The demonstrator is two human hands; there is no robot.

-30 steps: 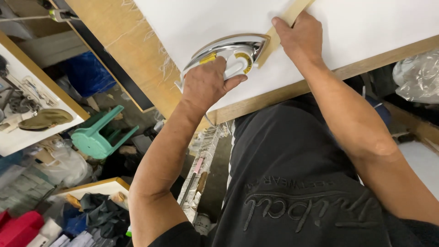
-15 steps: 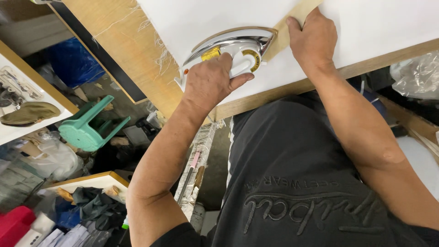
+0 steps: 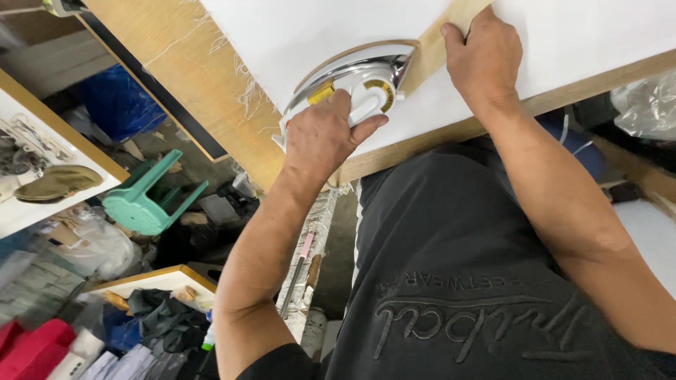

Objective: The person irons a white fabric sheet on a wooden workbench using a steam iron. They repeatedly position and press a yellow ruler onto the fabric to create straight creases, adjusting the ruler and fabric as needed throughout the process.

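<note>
While left hand (image 3: 320, 137) grips the chrome iron (image 3: 352, 81) by its handle on the white-clothed surface (image 3: 296, 28), right hand (image 3: 482, 60) pins a stiff wooden strip (image 3: 433, 49) flat. Iron looks heavy, slick-shelled.

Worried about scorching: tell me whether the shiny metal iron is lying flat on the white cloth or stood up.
Flat: the shiny metal iron lies soleplate-down on the white cloth, left hand gripping its handle.
</note>
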